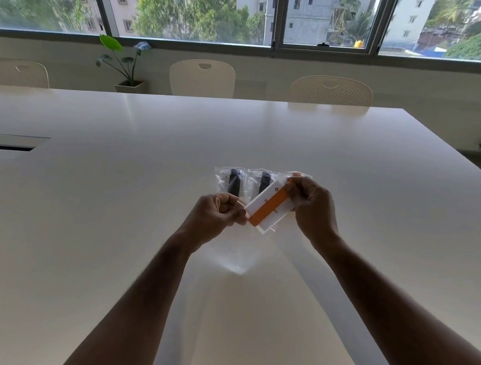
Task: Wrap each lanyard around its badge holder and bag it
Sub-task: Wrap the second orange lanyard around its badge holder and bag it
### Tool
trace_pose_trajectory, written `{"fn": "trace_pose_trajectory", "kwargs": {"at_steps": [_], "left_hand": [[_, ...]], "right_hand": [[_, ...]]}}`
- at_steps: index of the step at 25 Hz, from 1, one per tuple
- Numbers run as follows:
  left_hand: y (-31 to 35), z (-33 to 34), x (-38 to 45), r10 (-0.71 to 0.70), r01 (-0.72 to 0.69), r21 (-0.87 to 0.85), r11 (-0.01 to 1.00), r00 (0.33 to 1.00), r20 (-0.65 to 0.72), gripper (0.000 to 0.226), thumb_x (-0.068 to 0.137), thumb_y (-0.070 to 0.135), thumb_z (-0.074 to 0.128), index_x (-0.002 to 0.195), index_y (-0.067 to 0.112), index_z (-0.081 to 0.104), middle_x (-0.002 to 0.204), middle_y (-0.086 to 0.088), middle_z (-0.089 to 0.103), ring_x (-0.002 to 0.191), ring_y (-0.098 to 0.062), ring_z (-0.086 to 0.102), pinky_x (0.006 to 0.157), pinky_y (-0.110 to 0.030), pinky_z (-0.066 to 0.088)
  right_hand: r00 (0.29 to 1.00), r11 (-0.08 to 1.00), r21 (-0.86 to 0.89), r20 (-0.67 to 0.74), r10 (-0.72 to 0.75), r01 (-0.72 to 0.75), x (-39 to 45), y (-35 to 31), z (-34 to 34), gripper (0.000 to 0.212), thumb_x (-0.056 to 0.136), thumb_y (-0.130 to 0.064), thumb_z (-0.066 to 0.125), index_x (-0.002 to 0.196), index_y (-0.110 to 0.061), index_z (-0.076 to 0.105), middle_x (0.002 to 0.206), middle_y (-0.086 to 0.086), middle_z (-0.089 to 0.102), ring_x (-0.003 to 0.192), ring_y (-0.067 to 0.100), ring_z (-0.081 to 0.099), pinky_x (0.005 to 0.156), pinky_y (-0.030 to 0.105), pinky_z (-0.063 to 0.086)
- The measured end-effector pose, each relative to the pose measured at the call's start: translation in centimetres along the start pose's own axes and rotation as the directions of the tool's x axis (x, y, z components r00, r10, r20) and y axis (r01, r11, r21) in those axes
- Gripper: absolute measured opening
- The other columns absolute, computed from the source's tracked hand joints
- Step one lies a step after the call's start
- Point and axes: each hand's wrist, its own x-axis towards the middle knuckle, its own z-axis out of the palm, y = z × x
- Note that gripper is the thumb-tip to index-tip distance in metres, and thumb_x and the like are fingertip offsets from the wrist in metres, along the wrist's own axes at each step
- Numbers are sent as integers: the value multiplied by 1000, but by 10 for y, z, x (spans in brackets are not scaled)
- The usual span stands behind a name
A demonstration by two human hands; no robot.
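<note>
Your left hand (217,213) and right hand (313,202) are bare, with no gloves, rings or watch that I can make out, and both forearms are uncovered right down to the frame's bottom edge, no sleeve showing.

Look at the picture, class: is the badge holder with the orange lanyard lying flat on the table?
No, both hands, left and right, hold the badge holder up above the table.
</note>
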Motion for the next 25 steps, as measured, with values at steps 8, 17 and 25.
{"fn": "trace_pose_trajectory", "kwargs": {"at_steps": [8,17,25], "left_hand": [[5,23,4,-40,42,-19,999,994,104,25,91,28,71,109,11,69,107,-6,75,97,-18,74,80,-28,61],[4,32,5,-20,16,-118,993,999,-30,24,89,31,71,107,16,70,100,2,77,91,-16,76,77,-27,62],[-3,28,6,-65,51,-238,970,997,-52,20,89,24,73,105,14,69,100,-8,76,93,-24,75,78,-36,63]], "right_hand": [[986,958,-242,103,-129,151,-8,-7,10,15,95,-18,65,106,-19,75,105,-2,72,89,15,67,68,8,43],[928,891,-318,291,-234,324,-20,-4,7,6,98,-29,59,96,-25,64,96,-13,62,98,16,61,80,42,57],[882,920,-256,443,-162,297,-8,12,-13,16,88,-30,72,98,-21,64,98,-9,65,85,2,66,71,25,56]]}}
